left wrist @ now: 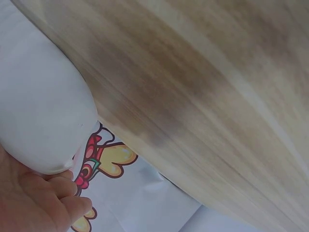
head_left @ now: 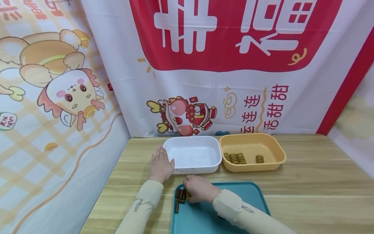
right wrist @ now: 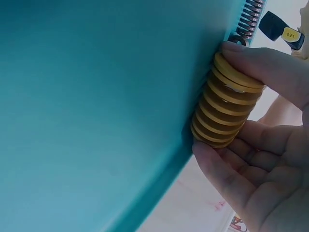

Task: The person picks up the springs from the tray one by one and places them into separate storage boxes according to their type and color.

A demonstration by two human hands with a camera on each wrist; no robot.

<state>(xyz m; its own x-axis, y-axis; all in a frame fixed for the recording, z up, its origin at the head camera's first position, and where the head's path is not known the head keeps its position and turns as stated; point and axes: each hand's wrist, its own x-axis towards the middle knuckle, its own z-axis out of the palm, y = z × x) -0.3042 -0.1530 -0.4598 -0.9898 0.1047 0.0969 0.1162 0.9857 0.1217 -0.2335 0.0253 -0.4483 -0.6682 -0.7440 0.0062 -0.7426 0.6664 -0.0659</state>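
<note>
My right hand [head_left: 201, 189] pinches a yellow coil spring [right wrist: 227, 106] between thumb and fingers, at the far left corner of the blue-green tray [head_left: 201, 219]. Seen from the right wrist, the spring lies along the tray's raised edge. Beside it in the tray are several dark brown coil springs [head_left: 180, 194]. My left hand [head_left: 161, 167] rests against the left end of a white plastic bin [head_left: 193, 170], with fingers extended along its side and the thumb at the rim. In the left wrist view, the fingertips touch the white bin's rim.
Right of the white bin stands a yellow bin [head_left: 254, 167] with several yellow springs [head_left: 234, 158] at its left and another group [head_left: 259, 159] further right. Both bins stand at the back of the wooden table [head_left: 306, 182], before a printed cloth [head_left: 181, 84].
</note>
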